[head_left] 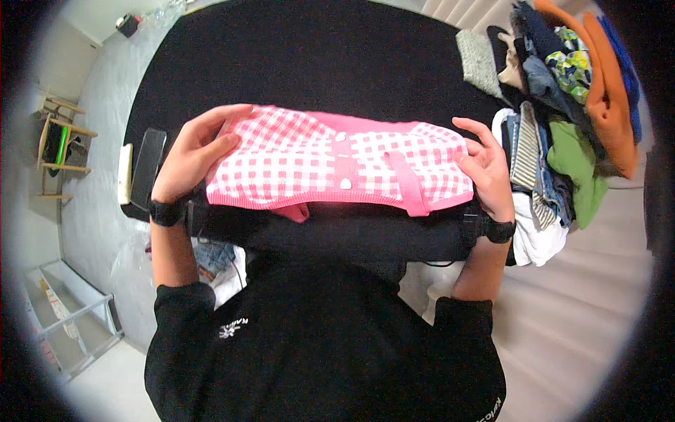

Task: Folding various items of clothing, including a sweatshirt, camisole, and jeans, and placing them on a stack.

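A pink and white checked knit cardigan [281, 163] stretches across the near part of the black table. It has a ribbed pink hem along its near edge, small pale buttons down a pink middle band, and a narrow pink strip [406, 184] lying over its right half. My left hand [195, 148] is closed on its left end, thumb on top and the other fingers partly hidden by the cloth. At the opposite end my right hand [486, 167] pinches the right edge between thumb and fingers, with the index finger raised. A bit of pink cloth hangs below the hem.
Left of my left wrist lie a dark phone [149, 160] and a pale slim object [126, 174] at the rim of the black table [302, 56]. Piled clothes [548, 141] crowd the right side. A metal frame [74, 316] stands lower left, with a wooden rack [67, 144] above it.
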A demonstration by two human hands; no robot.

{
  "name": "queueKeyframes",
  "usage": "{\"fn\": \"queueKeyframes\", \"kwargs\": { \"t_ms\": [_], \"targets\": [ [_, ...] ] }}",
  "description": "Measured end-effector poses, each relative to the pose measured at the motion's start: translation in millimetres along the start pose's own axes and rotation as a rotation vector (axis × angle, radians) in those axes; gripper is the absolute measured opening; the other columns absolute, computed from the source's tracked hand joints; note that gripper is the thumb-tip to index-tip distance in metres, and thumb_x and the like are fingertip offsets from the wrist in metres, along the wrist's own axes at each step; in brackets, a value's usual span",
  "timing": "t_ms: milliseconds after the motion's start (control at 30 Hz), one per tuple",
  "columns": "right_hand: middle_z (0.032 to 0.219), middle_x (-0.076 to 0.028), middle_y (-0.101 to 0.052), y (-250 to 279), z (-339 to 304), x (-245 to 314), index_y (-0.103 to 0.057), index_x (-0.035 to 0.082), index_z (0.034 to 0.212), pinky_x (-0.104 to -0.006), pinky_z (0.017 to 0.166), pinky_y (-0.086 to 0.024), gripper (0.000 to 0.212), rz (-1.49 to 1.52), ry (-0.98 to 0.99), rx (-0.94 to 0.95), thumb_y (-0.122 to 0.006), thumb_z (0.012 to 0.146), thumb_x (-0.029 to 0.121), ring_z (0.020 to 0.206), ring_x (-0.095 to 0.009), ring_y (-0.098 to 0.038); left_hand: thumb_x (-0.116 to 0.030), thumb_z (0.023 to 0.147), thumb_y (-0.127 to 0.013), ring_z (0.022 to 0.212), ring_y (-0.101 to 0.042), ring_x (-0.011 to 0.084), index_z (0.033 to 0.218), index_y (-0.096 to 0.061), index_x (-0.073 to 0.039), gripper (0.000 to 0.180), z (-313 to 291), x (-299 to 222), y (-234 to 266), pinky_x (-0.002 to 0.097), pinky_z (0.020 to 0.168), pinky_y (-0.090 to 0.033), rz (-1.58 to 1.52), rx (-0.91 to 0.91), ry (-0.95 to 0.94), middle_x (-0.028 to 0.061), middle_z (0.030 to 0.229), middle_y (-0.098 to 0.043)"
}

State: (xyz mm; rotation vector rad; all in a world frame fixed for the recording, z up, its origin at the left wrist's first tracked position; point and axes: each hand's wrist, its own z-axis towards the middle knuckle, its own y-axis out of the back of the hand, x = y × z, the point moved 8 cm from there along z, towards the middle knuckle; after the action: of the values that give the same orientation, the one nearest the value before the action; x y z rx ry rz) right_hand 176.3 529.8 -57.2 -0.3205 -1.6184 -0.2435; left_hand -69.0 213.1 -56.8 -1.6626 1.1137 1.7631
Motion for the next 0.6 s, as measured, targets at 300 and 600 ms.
{"fn": "queueKeyframes", "kwargs": {
  "t_ms": [300, 600],
  "targets": [
    [0.118, -0.007, -0.067, -35, 85, 153, -0.054, 0.002, 0.135, -0.0272, 0.092, -0.052, 0.041, -0.478, 0.513, 0.154, -0.061, 0.096, 0.008, 0.103, -0.013, -0.065, -0.008, 0.086, -0.073, 0.118, -0.059, 0.0168, 0.136, -0.057, 0.002, 0.053, -53, -74, -7, 0.0323, 0.101, -0.045, -0.151, 0.077, -0.157, 0.0116, 0.135, -0.060],
    [0.119, -0.019, -0.069, -119, 150, 213, -0.064, 0.000, 0.125, -0.0375, 0.091, -0.056, 0.038, -0.820, 0.741, 0.055, -0.070, 0.090, 0.013, 0.102, -0.028, -0.069, -0.009, 0.097, -0.063, 0.099, -0.073, 0.0251, 0.139, -0.053, 0.005, 0.045, -76, -99, -130, 0.0361, 0.085, -0.059, -0.037, 0.916, -0.250, 0.0204, 0.129, -0.065]
  ]
}}
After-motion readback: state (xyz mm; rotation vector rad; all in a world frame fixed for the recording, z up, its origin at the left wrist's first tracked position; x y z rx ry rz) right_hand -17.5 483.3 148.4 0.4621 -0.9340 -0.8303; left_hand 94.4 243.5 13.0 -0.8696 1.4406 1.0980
